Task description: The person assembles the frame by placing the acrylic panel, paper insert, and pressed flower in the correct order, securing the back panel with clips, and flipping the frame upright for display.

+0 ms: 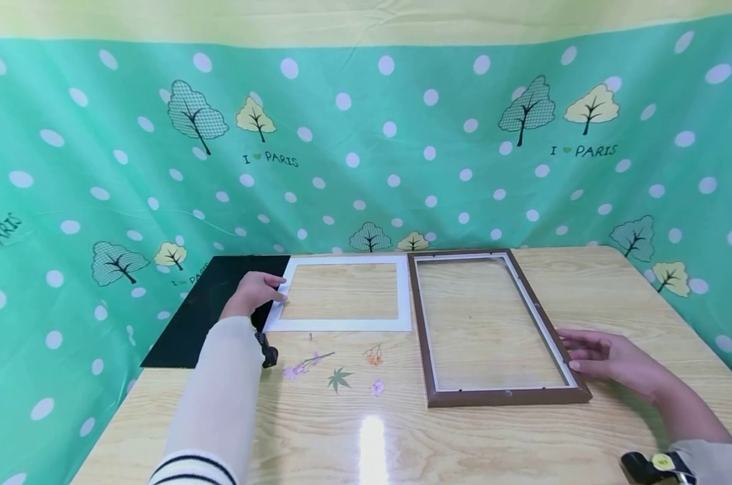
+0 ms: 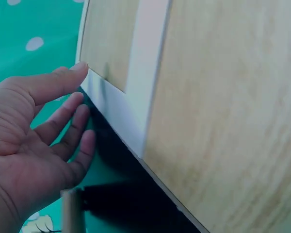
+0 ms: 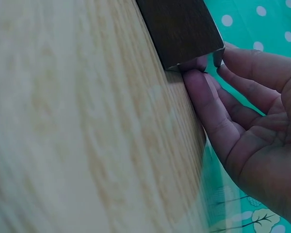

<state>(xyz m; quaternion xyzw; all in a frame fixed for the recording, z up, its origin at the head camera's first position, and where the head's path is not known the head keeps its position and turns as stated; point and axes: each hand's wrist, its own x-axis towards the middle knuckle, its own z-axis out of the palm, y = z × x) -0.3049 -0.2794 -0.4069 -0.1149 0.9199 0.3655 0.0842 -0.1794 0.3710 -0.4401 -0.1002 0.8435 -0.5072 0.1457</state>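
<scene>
My left hand (image 1: 253, 291) is at the left border of a white mat board (image 1: 341, 325) with a rectangular window. In the left wrist view its thumb (image 2: 80, 72) touches the mat's edge, while the other fingers are loosely bent beside it. My right hand (image 1: 614, 364) holds the right side of a brown picture frame (image 1: 505, 399) with a white inner lip. The right wrist view shows its fingers (image 3: 203, 94) curled around the frame's dark edge, partly beneath it; some fingertips are hidden there.
A black board (image 1: 180, 330) lies left of the mat, partly behind my left arm. On the wooden table (image 1: 462, 444) are pressed flowers: a purple sprig (image 1: 302, 366), a green leaf (image 1: 339, 380), an orange sprig (image 1: 374, 355) and a pink blossom (image 1: 377, 387). A green curtain (image 1: 317, 155) hangs behind.
</scene>
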